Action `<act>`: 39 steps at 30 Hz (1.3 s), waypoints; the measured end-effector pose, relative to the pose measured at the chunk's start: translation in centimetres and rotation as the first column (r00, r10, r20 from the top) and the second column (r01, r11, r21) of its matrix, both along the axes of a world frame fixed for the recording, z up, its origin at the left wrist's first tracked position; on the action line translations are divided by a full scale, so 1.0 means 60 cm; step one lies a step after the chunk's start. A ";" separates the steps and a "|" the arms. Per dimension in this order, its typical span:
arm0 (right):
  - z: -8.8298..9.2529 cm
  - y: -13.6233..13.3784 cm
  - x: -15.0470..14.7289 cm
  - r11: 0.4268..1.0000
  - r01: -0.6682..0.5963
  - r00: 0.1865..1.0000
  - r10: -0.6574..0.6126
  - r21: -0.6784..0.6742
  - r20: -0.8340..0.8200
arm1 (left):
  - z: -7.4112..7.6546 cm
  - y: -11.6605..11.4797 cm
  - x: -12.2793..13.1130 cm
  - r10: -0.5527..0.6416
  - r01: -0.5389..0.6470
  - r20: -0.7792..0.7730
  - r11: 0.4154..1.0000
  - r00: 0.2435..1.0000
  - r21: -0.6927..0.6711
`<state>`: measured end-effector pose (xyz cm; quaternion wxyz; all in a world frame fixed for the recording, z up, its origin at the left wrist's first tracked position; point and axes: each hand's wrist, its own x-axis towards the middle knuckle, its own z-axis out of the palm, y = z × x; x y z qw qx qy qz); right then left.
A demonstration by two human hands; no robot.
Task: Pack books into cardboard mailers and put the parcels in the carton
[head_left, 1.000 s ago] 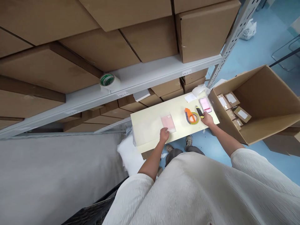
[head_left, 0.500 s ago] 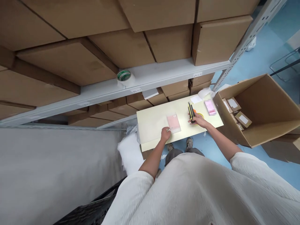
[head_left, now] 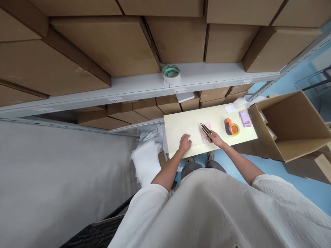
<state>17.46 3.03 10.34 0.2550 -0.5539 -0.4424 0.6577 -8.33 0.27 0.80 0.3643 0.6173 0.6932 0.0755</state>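
My right hand (head_left: 215,139) grips a black and yellow utility knife (head_left: 206,131) and holds it over a pink packet in a clear sleeve (head_left: 206,132) on the pale yellow table (head_left: 181,124). Flat on the table just left of the packet rests my left hand (head_left: 185,142), fingers spread, perhaps on the edge of the clear sleeve. An orange tape dispenser (head_left: 231,127) with a yellowish roll lies to the right of the knife.
A pink card (head_left: 244,118) and white paper slips (head_left: 230,108) lie at the table's far right. An open cardboard box (head_left: 289,127) stands to the right. Shelves of brown cartons (head_left: 124,44) rise behind, with a tape roll (head_left: 171,73) on the ledge. White bags (head_left: 146,162) lie on the floor.
My right hand picked up the utility knife from beside the tape dispenser and carried it left over the pink packet. My left hand stayed by the packet. The view swung to the left.
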 end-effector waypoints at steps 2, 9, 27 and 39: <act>-0.012 -0.010 -0.018 0.999 0.034 0.994 -0.036 0.019 0.098 | 0.004 0.010 -0.008 -0.071 0.071 -0.016 0.997 0.997 0.013; -0.033 -0.027 -0.064 0.977 0.159 0.855 -0.207 0.139 0.475 | 0.014 0.062 0.001 -0.285 0.289 -0.062 0.956 0.956 0.056; -0.079 0.028 -0.156 0.955 -0.296 0.577 0.207 -0.034 0.790 | -0.025 0.101 -0.017 -0.386 0.390 -0.076 0.920 0.919 0.047; -0.067 0.045 -0.180 0.948 -0.280 0.491 0.274 -0.148 0.827 | -0.038 0.118 -0.003 -0.343 0.343 -0.029 0.939 0.939 -0.013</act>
